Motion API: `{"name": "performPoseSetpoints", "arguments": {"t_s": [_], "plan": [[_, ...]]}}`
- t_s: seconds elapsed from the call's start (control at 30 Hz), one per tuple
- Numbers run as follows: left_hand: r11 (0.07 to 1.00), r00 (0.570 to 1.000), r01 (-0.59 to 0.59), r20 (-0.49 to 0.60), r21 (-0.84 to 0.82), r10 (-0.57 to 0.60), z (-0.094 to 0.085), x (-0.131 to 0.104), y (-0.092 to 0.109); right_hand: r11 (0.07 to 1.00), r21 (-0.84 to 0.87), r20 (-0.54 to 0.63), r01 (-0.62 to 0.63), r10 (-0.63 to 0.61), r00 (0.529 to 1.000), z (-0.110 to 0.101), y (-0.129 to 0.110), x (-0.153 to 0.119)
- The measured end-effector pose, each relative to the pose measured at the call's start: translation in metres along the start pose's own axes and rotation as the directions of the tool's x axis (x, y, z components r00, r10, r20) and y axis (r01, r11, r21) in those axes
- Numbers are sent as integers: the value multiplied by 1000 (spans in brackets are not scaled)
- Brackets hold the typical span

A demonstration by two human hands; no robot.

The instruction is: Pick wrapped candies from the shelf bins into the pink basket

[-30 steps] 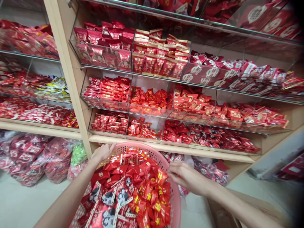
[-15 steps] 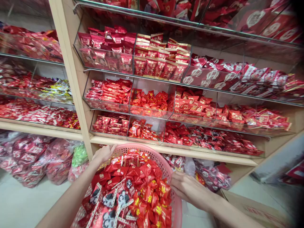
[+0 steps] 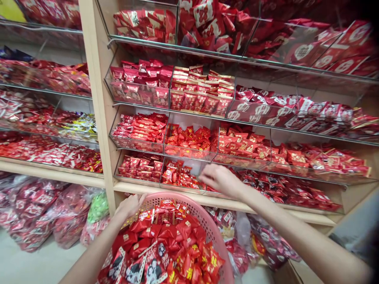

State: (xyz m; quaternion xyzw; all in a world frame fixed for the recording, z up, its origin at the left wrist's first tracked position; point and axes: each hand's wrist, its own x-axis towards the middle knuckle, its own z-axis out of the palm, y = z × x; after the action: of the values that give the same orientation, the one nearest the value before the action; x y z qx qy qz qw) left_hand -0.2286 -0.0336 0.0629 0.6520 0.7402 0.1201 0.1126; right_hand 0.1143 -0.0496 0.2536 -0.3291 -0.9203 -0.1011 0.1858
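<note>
A pink perforated plastic basket [image 3: 220,232] sits low in front of me, heaped with small red candy packets [image 3: 174,240]. Some packets have yellow print, others black-and-white figures. My left hand [image 3: 130,206] grips the basket's far-left rim, fingers closed over it. My right hand [image 3: 220,179] is off the basket, in front of the lowest shelf's clear bins. Its fingers bend loosely downward, a little blurred, and nothing shows in them. Nearest to it is a bin of small red wrapped candies [image 3: 179,173], just left of its fingertips.
Tiers of clear bins [image 3: 139,146] holding red packets fill the wooden shelf unit [image 3: 99,118]. Below the bottom board stand bulging plastic bags of packets [image 3: 35,213] on the left and more bags [image 3: 237,236] on the right. A cardboard box [image 3: 286,274] is at lower right.
My right hand has let go of the basket's right rim and moved up and left to the lowest bins. The left hand keeps its hold; the view has tilted up slightly.
</note>
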Motion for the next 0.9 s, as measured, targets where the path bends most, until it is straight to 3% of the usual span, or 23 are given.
{"name": "performPoseSetpoints", "arguments": {"t_s": [0.1, 0.17, 0.27, 0.37, 0.63, 0.9], "plan": [[1000, 1000, -1, -7, -1, 1, 3, 1, -2, 995, 28, -170, -92, 95, 981, -11, 22, 55], [1000, 1000, 6, -16, 9, -6, 4, 2, -3, 969, 99, -233, -226, 243, 942, -9, 37, 87], [1000, 1000, 12, -27, 19, -11, 6, 3, -4, 884, 185, -201, -429, 461, 864, 4, 54, 126], [1000, 999, 21, -27, 21, -20, 4, 0, -3, 835, 201, -141, -513, 543, 828, 22, 64, 150], [999, 999, 32, 0, 32, -33, 1, -2, -2, 775, 202, 63, -599, 600, 797, 44, 74, 162], [1000, 1000, 24, 4, 14, -24, 2, 0, -1, 753, 228, 103, -617, 612, 784, 51, 85, 168]]}}
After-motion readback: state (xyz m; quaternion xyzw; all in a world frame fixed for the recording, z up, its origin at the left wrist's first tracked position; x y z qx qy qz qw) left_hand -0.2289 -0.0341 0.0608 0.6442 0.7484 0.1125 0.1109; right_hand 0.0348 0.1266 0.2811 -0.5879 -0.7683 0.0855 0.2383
